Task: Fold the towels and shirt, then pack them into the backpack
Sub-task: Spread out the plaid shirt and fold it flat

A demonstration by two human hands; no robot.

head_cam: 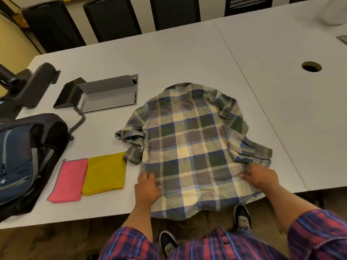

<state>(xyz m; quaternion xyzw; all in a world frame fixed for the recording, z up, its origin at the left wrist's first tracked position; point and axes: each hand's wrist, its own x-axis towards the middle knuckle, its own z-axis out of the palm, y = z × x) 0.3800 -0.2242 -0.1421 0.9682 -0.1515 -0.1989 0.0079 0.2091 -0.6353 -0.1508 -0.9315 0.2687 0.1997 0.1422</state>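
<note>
Plaid shirt spread back-up on table, hem over near edge. Left hand laid flat on it; right hand fingers curled, cloth bunched beneath. Pink towel, yellow towel already folded beside backpack. Side fold judged next.

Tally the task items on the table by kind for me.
Folded towels: 2, a pink microfibre towel and a mustard-yellow cloth towel
Shirts: 1, a blue, green and cream plaid flannel shirt, spread flat
Backpacks: 1, a navy and black fabric backpack
Total: 4
</note>
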